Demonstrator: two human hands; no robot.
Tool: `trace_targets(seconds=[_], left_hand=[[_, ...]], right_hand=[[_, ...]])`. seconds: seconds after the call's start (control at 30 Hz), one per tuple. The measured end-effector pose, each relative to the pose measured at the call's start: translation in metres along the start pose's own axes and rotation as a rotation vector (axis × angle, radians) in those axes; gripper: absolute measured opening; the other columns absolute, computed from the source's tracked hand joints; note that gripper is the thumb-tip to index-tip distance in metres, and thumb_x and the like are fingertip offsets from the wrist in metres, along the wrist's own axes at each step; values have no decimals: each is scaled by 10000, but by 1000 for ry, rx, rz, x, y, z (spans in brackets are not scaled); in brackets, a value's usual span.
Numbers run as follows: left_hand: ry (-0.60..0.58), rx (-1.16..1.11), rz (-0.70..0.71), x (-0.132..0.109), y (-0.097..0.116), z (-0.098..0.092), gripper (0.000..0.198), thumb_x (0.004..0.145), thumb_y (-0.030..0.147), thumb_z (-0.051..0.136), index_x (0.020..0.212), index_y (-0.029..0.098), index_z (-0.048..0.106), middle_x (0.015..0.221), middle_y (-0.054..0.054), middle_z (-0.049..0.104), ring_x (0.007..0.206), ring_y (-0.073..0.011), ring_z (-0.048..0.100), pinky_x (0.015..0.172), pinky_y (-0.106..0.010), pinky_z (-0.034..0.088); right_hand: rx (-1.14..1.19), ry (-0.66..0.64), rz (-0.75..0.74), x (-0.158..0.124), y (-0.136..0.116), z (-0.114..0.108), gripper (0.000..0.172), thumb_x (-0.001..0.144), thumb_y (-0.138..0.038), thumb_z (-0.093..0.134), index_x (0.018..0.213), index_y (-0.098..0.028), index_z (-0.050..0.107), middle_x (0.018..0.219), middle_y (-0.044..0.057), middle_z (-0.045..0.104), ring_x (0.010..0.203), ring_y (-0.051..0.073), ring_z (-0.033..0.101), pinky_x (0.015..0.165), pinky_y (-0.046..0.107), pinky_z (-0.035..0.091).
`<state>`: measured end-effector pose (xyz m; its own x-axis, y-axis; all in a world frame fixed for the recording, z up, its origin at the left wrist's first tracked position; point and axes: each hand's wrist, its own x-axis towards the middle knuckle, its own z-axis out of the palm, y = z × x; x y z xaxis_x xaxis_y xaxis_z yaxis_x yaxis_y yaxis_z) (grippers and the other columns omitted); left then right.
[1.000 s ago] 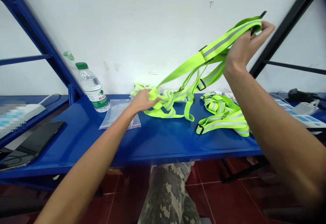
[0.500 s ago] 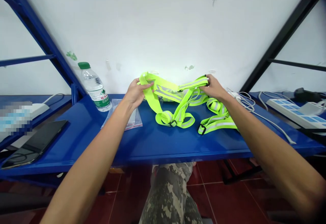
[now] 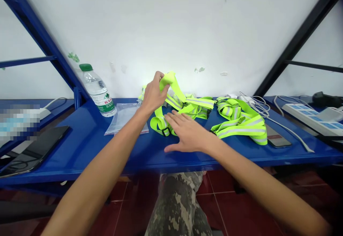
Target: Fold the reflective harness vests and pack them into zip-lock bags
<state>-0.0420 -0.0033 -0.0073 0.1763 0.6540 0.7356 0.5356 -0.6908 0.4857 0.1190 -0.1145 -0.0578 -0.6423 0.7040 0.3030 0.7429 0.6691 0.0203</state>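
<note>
My left hand [image 3: 154,94] grips a folded strap of a neon yellow reflective harness [image 3: 184,103] and lifts that strap a little above the blue table. The harness has grey reflective stripes and lies mostly on the table, with a small black buckle [image 3: 166,131] in its near loop. My right hand [image 3: 187,132] is open with fingers spread, holding nothing, just in front of the harness. To its right lies a second neon yellow reflective harness [image 3: 241,121], bunched up.
A water bottle [image 3: 99,94] and a clear plastic bag [image 3: 124,121] stand left of my hands. On the right are white cables [image 3: 259,107], a phone [image 3: 276,137] and a power strip [image 3: 311,119]. A dark tablet [image 3: 34,150] lies at far left. A white wall backs the blue shelving.
My right hand has let go of the harness and moved toward the near table edge. My left hand has gathered and raised a strap. The harness now lies lower and more bunched.
</note>
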Motion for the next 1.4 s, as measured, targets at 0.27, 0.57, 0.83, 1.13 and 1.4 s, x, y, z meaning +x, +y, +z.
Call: trace_targets(seconds=[0.27, 0.57, 0.83, 1.13, 1.4], left_hand=[[203, -93, -28, 15, 1, -24, 320, 937, 519, 546, 1105, 256, 475, 974, -62, 620, 952, -232, 631, 820, -377, 503], [21, -395, -77, 30, 23, -19, 606, 875, 735, 435, 1283, 300, 330, 1026, -63, 557, 1060, -264, 648, 858, -459, 529], [-610, -306, -183, 16, 52, -31, 712, 826, 578, 656, 1418, 264, 415, 1211, -134, 629, 1102, -314, 638, 914, -481, 522], [-720, 141, -137, -3, 9, -5, 1094, 610, 517, 798, 1523, 186, 292, 1582, -202, 331, 1440, -382, 347, 1149, -460, 323], [-666, 254, -477, -16, -42, 17, 1183, 505, 530, 852, 1489, 119, 339, 1479, -278, 456, 1356, -443, 457, 1061, -452, 404]], right_hand=[[416, 62, 373, 23, 58, 8, 311, 962, -394, 483, 1031, -148, 660, 1001, 131, 723, 949, 261, 677, 840, 356, 498], [1419, 362, 530, 25, 86, -22, 410, 720, -523, 772, 930, -208, 614, 651, -30, 603, 510, 113, 533, 489, 240, 455], [1257, 117, 352, 20, 84, -19, 398, 725, -527, 778, 816, -148, 699, 781, 42, 711, 691, 142, 627, 623, 252, 506], [1359, 612, 461, 27, 87, -38, 435, 805, -528, 722, 1062, -197, 604, 1014, 74, 715, 796, 168, 701, 757, 341, 584], [1026, 193, 352, 12, 87, -47, 460, 825, -606, 639, 950, -164, 663, 780, 44, 678, 752, 184, 659, 706, 328, 535]])
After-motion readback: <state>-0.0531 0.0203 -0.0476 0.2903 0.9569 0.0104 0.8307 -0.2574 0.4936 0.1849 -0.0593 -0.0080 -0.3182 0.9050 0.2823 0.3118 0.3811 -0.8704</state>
